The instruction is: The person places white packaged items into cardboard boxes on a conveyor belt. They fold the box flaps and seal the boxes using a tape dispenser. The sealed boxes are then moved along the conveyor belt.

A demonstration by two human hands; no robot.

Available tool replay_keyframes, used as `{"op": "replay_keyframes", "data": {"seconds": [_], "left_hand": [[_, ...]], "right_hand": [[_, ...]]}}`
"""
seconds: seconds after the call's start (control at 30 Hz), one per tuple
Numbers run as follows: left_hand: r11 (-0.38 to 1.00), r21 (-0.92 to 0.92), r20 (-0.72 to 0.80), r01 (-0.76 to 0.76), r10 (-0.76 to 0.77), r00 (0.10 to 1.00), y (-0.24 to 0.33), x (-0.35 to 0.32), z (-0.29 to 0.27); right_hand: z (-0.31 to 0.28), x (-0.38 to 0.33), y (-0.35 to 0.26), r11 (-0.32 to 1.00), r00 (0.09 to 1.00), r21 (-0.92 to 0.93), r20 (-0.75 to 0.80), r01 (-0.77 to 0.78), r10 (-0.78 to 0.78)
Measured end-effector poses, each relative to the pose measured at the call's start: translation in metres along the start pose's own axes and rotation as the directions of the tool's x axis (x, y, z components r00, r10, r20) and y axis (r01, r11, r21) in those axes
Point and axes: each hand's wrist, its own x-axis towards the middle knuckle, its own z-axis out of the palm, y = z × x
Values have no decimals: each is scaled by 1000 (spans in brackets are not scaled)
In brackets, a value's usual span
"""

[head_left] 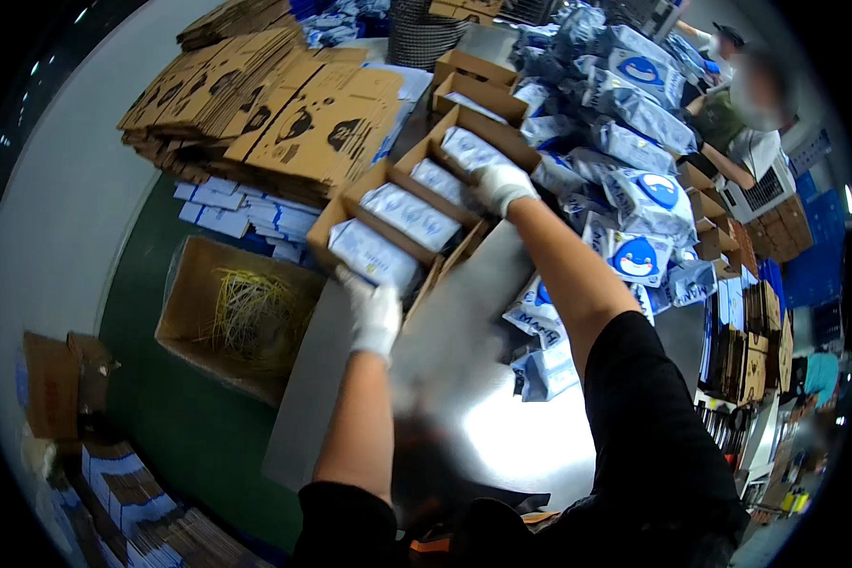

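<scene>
Several open cardboard boxes (324, 232) stand in a close row on the metal table. In the nearest ones lie white packages with blue print (412, 216). My left hand (374, 312), in a white glove, grips the near end of the nearest box at its corner. My right hand (504, 189), gloved too, is closed over the right-hand edge of a box farther along the row. Part of its fingers is hidden by the glove's back and the box wall. Right of the row is a heap of plastic-wrapped packs (634, 189) with blue cartoon faces.
Flattened printed cartons (298, 123) are stacked at the far left, above white-and-blue flat sheets (256, 213). A large carton (185, 312) holding yellow and white straps stands on the green floor. The bare metal tabletop (464, 379) lies before me. A co-worker (743, 118) stands at the far right.
</scene>
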Motion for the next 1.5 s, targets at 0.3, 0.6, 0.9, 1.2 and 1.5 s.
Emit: {"op": "replay_keyframes", "data": {"seconds": [0.3,0.6,0.9,1.2,1.5], "left_hand": [[899,-374,226,229,-151,962,-57,-149,-239],[929,-129,477,346,-248,844,-104,-260,-299],[994,69,853,-83,-15,522,-82,-335,12],[251,440,551,-862,683,480,17,-462,110],[842,317,894,-436,-111,435,-60,-722,124]], "right_hand": [[39,-222,-115,951,934,205,226,231,-276],[61,-533,-85,889,779,451,582,-71,-233],[88,-715,133,727,813,391,412,-565,411],[31,-749,259,765,932,574,-10,-291,362],[80,-825,374,679,829,518,115,-520,547]]}}
